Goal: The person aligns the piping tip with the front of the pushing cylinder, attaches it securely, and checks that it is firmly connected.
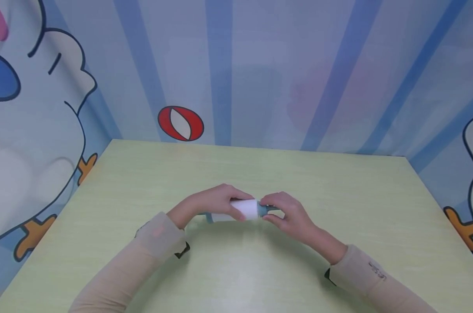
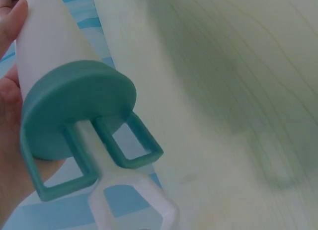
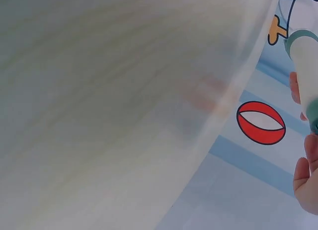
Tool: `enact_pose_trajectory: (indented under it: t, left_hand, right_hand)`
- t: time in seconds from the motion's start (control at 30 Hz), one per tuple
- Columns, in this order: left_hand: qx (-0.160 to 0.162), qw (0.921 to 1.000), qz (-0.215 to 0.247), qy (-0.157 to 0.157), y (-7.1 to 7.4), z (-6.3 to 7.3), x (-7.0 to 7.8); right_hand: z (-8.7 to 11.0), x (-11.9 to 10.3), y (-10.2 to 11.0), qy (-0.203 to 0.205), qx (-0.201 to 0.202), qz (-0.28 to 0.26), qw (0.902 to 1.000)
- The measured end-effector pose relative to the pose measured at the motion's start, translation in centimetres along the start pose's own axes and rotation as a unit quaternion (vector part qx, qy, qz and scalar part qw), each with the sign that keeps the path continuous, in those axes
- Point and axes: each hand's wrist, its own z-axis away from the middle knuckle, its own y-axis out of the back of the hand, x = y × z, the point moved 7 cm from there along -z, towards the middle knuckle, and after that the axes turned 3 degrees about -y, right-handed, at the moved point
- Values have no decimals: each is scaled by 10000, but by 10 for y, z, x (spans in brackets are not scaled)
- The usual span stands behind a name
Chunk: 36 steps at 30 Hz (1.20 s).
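Grips a white, cylindrical, plastic-looking tube (image 1: pixel 250 209) in the left hand (image 1: pixel 217 202), with fingers curled round it. Pinches its narrow green end (image 1: pixel 262 210) with thumb and fingers of the right hand (image 1: pixel 293 217). Holds it above a flat, pale yellow-green table (image 1: pixel 240 269), with its square-looped green cap (image 2: pixel 79 96) leftward.

You've got one left hand (image 1: pixel 224 201), one right hand (image 1: pixel 292 218), that's two! Two sleeves (image 1: pixel 138 256), yes, two! One tube (image 1: pixel 247 209), one handle (image 2: pixel 112 175), two loops (image 2: pixel 69 189)! One table (image 1: pixel 240 274), one printed ball (image 1: pixel 197 124)!
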Motion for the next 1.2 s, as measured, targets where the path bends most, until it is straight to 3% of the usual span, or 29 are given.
enact_pose_trajectory:
  t: [0.1,0.27,0.37,0.5,0.67,0.8,0.9,1.07,1.2]
  left_hand:
    - [6,10000,-28,27,1,1,0]
    - [80,9993,-370,-70,2,3,6]
    - [161,9957,-868,-283,3,3,12]
    - [285,9850,-1630,-497,3,2,19]
    - [396,9752,-2141,-396,4,2,22]
    - [401,9730,-2262,-227,3,2,19]
    - [412,9732,-2258,-170,3,2,15]
    - [497,9737,-2204,-296,3,2,17]
    - [560,9712,-2274,-431,2,3,21]
  right_hand:
    - [-1,-1,1,70,84,121,9999]
    - [-1,4,-1,-438,-86,12,9990]
    - [-1,8,-2,-743,-198,-83,9970]
    - [-1,12,-3,-1020,-326,-202,9940]
    - [0,20,-6,-1512,-728,-421,9849]
    - [1,26,-8,-1930,-1049,-516,9742]
    - [1,26,-9,-1802,-1118,-329,9767]
    - [-1,20,-8,-1364,-873,-87,9868]
    - [0,20,-8,-1485,-757,-132,9859]
